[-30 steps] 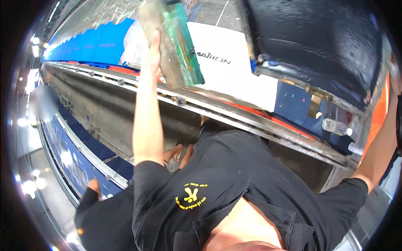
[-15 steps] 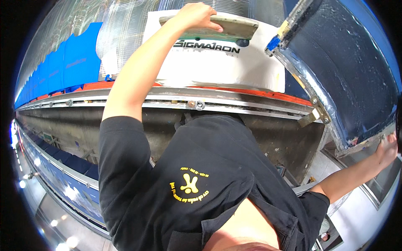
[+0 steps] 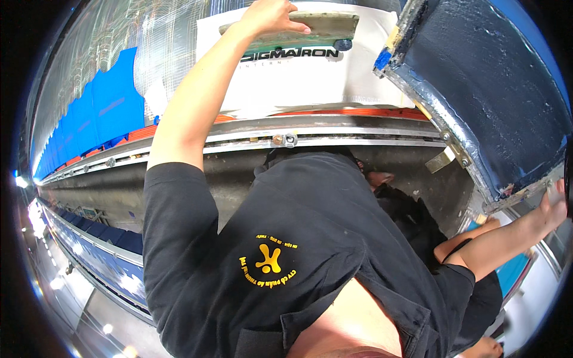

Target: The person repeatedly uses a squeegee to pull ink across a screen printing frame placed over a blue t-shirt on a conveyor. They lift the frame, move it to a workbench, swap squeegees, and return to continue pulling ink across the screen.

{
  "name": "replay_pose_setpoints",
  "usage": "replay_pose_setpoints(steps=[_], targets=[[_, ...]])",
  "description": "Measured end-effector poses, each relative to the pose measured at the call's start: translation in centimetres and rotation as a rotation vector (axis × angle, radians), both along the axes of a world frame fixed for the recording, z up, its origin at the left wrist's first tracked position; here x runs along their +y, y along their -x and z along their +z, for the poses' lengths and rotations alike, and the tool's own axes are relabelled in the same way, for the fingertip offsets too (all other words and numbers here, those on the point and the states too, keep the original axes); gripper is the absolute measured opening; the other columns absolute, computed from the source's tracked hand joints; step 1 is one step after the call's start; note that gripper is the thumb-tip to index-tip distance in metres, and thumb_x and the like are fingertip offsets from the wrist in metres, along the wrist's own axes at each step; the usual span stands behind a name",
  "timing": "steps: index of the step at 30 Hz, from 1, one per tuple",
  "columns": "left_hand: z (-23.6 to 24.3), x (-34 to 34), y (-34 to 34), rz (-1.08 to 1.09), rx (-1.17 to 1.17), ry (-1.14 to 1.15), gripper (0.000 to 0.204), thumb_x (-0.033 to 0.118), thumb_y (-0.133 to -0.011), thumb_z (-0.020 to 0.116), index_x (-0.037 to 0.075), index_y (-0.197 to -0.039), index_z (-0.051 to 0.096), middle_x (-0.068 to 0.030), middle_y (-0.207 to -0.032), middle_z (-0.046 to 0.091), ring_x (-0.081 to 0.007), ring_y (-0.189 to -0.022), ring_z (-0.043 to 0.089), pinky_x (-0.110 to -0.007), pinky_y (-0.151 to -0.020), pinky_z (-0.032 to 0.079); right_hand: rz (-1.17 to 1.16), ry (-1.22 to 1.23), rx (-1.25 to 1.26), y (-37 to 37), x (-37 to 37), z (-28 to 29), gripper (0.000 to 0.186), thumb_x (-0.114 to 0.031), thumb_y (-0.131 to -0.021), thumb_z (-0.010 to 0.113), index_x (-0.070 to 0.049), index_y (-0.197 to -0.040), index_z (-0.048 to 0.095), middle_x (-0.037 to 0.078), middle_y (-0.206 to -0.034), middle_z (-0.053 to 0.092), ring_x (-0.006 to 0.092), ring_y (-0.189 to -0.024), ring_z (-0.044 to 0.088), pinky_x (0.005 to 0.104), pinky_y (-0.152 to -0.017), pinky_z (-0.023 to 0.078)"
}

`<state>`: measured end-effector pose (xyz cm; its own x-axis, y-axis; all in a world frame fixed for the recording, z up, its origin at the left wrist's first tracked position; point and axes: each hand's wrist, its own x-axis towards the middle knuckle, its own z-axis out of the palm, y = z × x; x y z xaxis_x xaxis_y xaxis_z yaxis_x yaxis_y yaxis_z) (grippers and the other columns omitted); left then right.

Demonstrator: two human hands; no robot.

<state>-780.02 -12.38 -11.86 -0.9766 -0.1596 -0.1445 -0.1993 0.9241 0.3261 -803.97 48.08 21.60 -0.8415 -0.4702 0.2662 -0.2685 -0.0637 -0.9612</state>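
Note:
At the upper middle, my left hand is closed around a squeegee, a long greyish bar with a greenish blade edge. The squeegee lies over a white cloth sheet with dark printed lettering just below the blade. On the right, a framed printing screen is tilted up, its dark mesh coated with wet-looking ink. My right hand grips the lower right end of that screen's frame, partly cut off by the picture's dark rim.
Blue garment pieces lie in a row along the shiny table at the left. A metal rail runs along the table's near edge. Close beside my right arm, another person in black is bent low. Behind me stands another long table.
The other person has come into view at the right, under my right arm. The view has shifted slightly; my left hand still holds the squeegee and my right the screen frame.

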Motion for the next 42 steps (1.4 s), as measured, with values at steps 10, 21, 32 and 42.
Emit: replay_pose_setpoints(steps=[10, 21, 32, 42], targets=[[6.4, -5.7, -8.0, 0.493, 0.002, -0.204, 0.075, 0.073, -0.093, 0.061, 0.003, -0.110, 0.079, -0.0268, -0.101, 0.076, -0.0353, -0.095, 0.075, -0.044, -0.085, 0.056, -0.123, -0.319, 0.379, 3.2, -1.8, -8.8, 0.046, -0.036, -0.107, 0.058, 0.001, -0.134, 0.062, 0.011, -0.119, 0.069, 0.0224, -0.103, 0.067, 0.0390, -0.089, 0.055], [3.9, -2.7, -18.3, 1.021, 0.391, -1.306, 0.102, 0.083, -0.099, 0.034, 0.003, -0.162, 0.034, -0.0199, -0.151, 0.058, -0.0301, -0.136, 0.058, -0.043, -0.111, 0.051, 0.200, -0.052, -0.653, 4.8, -19.4, -37.5, 0.046, -0.044, -0.099, 0.072, -0.009, -0.127, 0.068, -0.001, -0.094, 0.072, 0.0046, -0.072, 0.062, 0.0185, -0.060, 0.044], [-3.2, -3.1, -20.4, 1.176, 0.315, -1.727, 0.099, 0.088, -0.094, 0.042, 0.004, -0.145, 0.055, -0.0129, -0.118, 0.069, -0.0213, -0.102, 0.070, -0.040, -0.085, 0.061, 0.194, -0.203, -0.762, -3.5, -28.8, -44.3, 0.039, -0.045, -0.096, 0.075, -0.006, -0.105, 0.075, 0.000, -0.081, 0.066, 0.0084, -0.067, 0.056, 0.0260, -0.060, 0.040], [-2.2, -5.3, -24.0, 1.216, 0.429, -1.756, 0.110, 0.087, -0.093, 0.041, -0.003, -0.157, 0.038, -0.0244, -0.153, 0.052, -0.0335, -0.138, 0.056, -0.051, -0.113, 0.050, -0.002, -0.440, -0.329, -7.5, -31.1, -44.3, 0.054, -0.051, -0.102, 0.069, 0.001, -0.087, 0.069, 0.004, -0.083, 0.068, 0.0131, -0.077, 0.056, 0.0304, -0.074, 0.048]])
